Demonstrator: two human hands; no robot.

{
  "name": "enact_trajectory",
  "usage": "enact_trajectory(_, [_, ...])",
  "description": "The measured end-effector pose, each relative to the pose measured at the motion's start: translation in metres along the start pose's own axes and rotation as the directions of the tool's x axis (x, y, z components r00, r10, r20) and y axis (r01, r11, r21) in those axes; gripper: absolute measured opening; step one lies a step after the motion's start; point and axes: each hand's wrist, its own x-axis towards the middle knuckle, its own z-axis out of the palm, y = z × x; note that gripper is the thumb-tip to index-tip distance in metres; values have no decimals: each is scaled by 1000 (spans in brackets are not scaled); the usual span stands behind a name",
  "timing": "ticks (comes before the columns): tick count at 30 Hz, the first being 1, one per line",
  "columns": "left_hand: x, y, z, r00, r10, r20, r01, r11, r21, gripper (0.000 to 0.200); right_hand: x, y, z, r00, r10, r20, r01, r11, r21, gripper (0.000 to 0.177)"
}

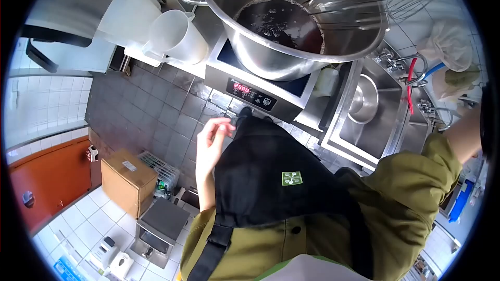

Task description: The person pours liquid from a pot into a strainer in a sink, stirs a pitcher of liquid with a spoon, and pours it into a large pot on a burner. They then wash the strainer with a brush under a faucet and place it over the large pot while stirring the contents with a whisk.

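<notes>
My left hand [210, 138] hangs beside the black apron [271, 156], its fingers loosely curled and holding nothing. At the right edge my bare right forearm [466, 135] reaches out of the picture, so my right hand does not show. A large steel pot [271, 62] of dark liquid [281, 21] stands on an induction cooker [245, 93] whose red display is lit. Over the pot's right side spread the wires of a big whisk [344, 0]; where its handle ends is not visible.
Translucent plastic jugs [179, 36] stand left of the pot. To the right, a steel sink [364, 130] holds a metal bowl [363, 99], with taps [398, 62] behind. A cardboard box [127, 179] and a grey-topped metal bin [161, 221] are at lower left.
</notes>
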Motion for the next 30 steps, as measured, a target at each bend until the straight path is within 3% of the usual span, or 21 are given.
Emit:
enact_trajectory(3, [13,-7,-8,996,-26,87,26,1000,9,16,-13,42,67,989,137,54,-142,984,110,23])
enact_trajectory(4, [19,-10,-14,992,-38,117,35,999,26,16,-29,49,112,972,233,15,-232,971,-54,25])
enact_trajectory(6, [35,-11,-26,986,-53,160,49,998,29,16,-36,86,122,881,473,26,-437,833,-340,32])
enact_trajectory(7, [43,-10,-34,982,-61,177,55,998,34,16,-39,105,133,882,464,84,-424,858,-292,35])
enact_trajectory(8, [51,-7,-41,978,-76,194,69,997,45,16,-39,117,142,867,482,130,-414,839,-354,33])
enact_trajectory(9, [60,-8,-51,972,-70,222,62,997,44,16,-42,125,151,864,471,179,-421,870,-255,33])
enact_trajectory(10, [69,-7,-61,966,-84,246,75,996,47,16,-40,133,158,830,528,180,-425,808,-407,33])
enact_trajectory(11, [78,-5,-69,958,-102,267,92,994,51,17,-40,136,167,873,460,162,-381,850,-363,29])
enact_trajectory(13, [98,-2,-86,951,-123,284,94,989,115,17,-42,142,181,824,559,93,-533,821,-208,27])
enact_trajectory(14, [109,-1,-93,947,-134,293,93,984,149,17,-40,137,185,825,558,92,-516,810,-279,25])
enact_trajectory(15, [119,1,-98,943,-128,307,86,985,148,17,-44,141,188,862,502,76,-481,855,-193,24])
enact_trajectory(17, [136,3,-103,936,-118,331,74,987,141,18,-45,117,191,790,614,1,-578,745,-332,18])
enact_trajectory(18, [143,2,-104,930,-105,351,58,988,141,18,-50,123,186,841,538,57,-500,813,-299,15])
enact_trajectory(20, [156,3,-101,916,-107,388,49,986,156,18,-57,116,174,791,608,71,-582,783,-221,10])
enact_trajectory(21, [161,4,-98,909,-106,402,42,986,163,18,-56,106,173,727,687,-12,-677,713,-181,12])
enact_trajectory(22, [164,6,-95,902,-97,421,36,988,151,18,-53,95,172,732,681,-2,-652,700,-292,12])
enact_trajectory(24, [167,11,-88,884,-97,457,17,984,176,18,-58,95,165,726,685,-61,-681,703,-207,13])
enact_trajectory(27, [168,14,-81,862,-95,498,-6,980,197,17,-58,92,152,692,719,-56,-706,659,-258,15])
enact_trajectory(28, [168,13,-80,858,-97,505,-7,980,200,17,-70,112,144,802,593,-67,-582,752,-309,16])
enact_trajectory(30, [167,11,-80,854,-103,510,-2,980,201,17,-72,117,142,842,522,-135,-533,768,-355,15])
